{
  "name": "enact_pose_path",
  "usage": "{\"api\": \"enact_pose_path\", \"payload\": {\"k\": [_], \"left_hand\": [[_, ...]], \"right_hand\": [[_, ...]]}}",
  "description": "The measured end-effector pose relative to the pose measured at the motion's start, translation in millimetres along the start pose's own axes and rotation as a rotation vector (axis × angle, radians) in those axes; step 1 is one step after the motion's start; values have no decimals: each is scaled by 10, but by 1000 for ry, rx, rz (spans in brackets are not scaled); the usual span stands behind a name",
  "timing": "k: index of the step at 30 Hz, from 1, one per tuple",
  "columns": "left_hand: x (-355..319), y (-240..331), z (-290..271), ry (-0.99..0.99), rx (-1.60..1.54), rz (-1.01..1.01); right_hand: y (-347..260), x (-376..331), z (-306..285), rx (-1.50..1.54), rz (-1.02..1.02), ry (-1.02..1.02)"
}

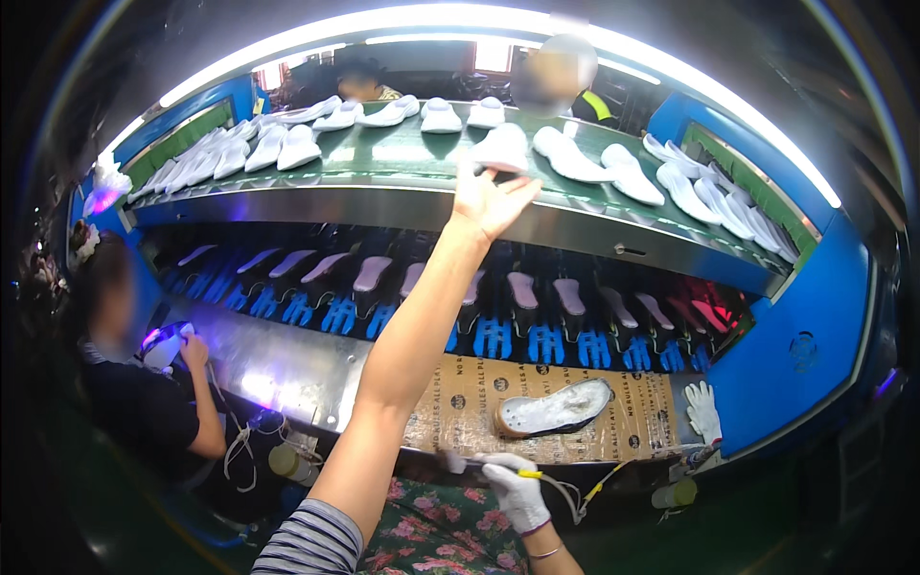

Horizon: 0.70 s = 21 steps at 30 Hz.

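My bare left hand (491, 199), at the end of a striped sleeve, reaches up to the green conveyor belt (383, 153). Its fingers grip the near end of a white shoe upper (500, 149), and some fingertips are hidden under it. Low in front of me, my right hand (517, 494) wears a white glove and is closed round a brush (455, 462) with a thin tube and yellow bands. Just beyond that hand a shoe (561, 407) with a whitish, uneven face upward and a tan end lies on a cardboard sheet (460, 393).
Below the belt, pink insole-shaped pieces (372, 274) hang above several blue holders (494, 337). A white glove (702, 412) lies at the bench's right end, near a yellowish-lidded container (674, 494). A co-worker (144, 402) works at left under purple light; others are beyond the belt.
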State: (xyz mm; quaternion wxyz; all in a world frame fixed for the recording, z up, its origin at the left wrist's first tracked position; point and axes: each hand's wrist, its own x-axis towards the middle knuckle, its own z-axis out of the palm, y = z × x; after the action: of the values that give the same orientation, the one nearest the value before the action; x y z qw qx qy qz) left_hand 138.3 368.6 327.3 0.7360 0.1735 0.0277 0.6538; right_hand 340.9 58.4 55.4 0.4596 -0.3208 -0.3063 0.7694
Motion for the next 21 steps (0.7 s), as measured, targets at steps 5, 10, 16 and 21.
{"api": "enact_pose_path", "payload": {"k": [5,10,16,21], "left_hand": [[-224,-231,-54,-119,598,29],[78,1641,-497,410,2003,1457],[-670,3474,-880,835,2318,1035],[-1681,2923,-997,441,1808,1216]], "right_hand": [[82,3,-152,-91,80,78],[261,48,-188,-40,114,112],[454,133,-54,11,166,127],[392,155,-78,10,78,167]]}}
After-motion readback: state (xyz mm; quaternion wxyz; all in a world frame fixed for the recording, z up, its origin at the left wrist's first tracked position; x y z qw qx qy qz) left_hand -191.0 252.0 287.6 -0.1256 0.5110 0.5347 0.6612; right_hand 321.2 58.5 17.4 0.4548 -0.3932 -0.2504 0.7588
